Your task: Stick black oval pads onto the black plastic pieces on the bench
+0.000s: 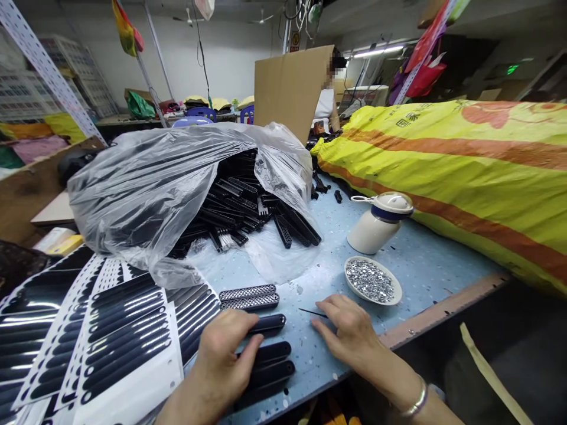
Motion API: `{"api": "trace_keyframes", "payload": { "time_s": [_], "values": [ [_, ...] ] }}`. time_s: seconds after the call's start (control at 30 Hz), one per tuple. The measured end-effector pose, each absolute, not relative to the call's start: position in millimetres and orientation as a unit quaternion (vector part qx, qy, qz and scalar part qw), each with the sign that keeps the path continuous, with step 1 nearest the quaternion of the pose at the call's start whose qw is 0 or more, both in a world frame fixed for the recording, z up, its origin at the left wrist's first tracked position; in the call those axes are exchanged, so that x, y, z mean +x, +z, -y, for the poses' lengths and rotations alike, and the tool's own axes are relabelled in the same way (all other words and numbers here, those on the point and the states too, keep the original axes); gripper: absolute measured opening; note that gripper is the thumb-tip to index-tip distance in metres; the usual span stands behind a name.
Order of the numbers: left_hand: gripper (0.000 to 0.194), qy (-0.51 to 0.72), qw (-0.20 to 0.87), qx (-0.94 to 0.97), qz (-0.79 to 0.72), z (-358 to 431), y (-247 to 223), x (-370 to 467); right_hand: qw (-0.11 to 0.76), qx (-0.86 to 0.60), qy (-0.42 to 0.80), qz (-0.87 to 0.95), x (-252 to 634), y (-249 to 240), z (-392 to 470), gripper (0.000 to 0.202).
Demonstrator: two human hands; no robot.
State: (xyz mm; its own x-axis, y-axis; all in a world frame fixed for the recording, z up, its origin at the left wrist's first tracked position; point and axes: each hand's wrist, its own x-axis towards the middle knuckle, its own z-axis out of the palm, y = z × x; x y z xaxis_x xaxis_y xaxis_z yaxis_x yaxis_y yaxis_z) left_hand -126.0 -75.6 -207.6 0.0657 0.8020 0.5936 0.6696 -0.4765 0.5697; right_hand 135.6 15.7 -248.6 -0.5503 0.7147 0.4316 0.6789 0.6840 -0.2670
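Observation:
My left hand [228,351] is closed round one end of a glossy black plastic strip [272,322], pressed on the blue table. Just nearer to me, more black strips [274,372] lie side by side, partly under that hand. Beyond it sits a pair of black pieces with a cross-hatched surface [250,297]. Between the thumb and fingers of my right hand [348,324] is a thin dark rod [310,311], its tip pointing left toward the strips. A white bowl [398,292] full of small shiny silver bits [370,280] stands beyond my right hand.
A clear plastic bag [163,177] spills black comb-like parts [234,200]. Sheets of black stickers [124,330] cover the left side. A white jar with a handled lid [374,233] stands behind the bowl. A large yellow sack [465,159] lies right; a person [326,109] is behind a cardboard sheet [287,88].

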Motion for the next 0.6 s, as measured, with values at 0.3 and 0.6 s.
{"api": "trace_keyframes", "payload": {
  "time_s": [0.3, 0.6],
  "values": [
    [0.017, 0.356, 0.087, 0.771, -0.521, 53, -245, -102, 0.338, -0.363, -0.051, 0.867, 134, -270, -21, 0.038],
    [0.015, 0.317, 0.113, 0.773, -0.538, 54, -253, -100, 0.377, -0.374, 0.203, 0.822, 128, -258, 17, 0.027]
  ]
}}
